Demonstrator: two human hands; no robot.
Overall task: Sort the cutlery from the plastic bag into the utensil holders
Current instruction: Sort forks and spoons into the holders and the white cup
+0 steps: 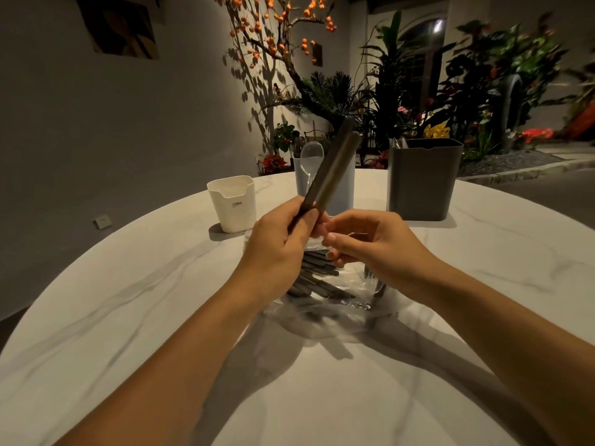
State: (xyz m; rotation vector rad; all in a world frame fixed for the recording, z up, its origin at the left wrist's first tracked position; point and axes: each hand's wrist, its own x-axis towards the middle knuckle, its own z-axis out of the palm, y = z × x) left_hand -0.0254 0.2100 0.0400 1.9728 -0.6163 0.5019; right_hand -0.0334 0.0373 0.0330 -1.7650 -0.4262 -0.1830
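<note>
The left hand [283, 243] grips two dark handles [331, 170] by their lower ends, tilted up and to the right. The right hand [370, 243] hovers just beside it, fingers loosely curled and holding nothing. Below both hands, the plastic bag [325, 310] lies on the marble table [322, 397] with more cutlery [317, 278] inside. White [232, 204], pale blue [341, 188] and grey holders [423, 180] stand behind.

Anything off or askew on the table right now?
Nothing stands out. All three holders, white, pale blue and grey, stand upright. The plastic bag lies crumpled with cutlery still inside; nothing spilled beyond it.
</note>
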